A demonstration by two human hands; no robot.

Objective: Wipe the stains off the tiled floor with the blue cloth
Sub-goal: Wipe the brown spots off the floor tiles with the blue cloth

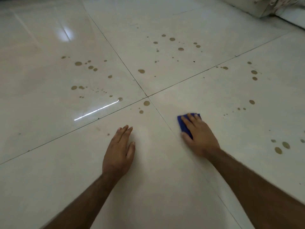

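Observation:
My right hand [198, 135] presses flat on the blue cloth [183, 125], which lies on the pale tiled floor [165, 187] just right of the grout cross; most of the cloth is hidden under my palm. My left hand [119, 150] rests flat on the floor with fingers together, holding nothing. Brown stain drops are scattered around: one [146, 103] just beyond my left hand, a cluster [180, 49] on the far tile, others at the left [78, 63] and at the right [278, 150].
Dark grout lines cross at the middle [147, 96]. A pale piece of furniture with fringed fabric [267, 5] stands at the top right corner. Glossy light reflections streak the left tile [97, 109].

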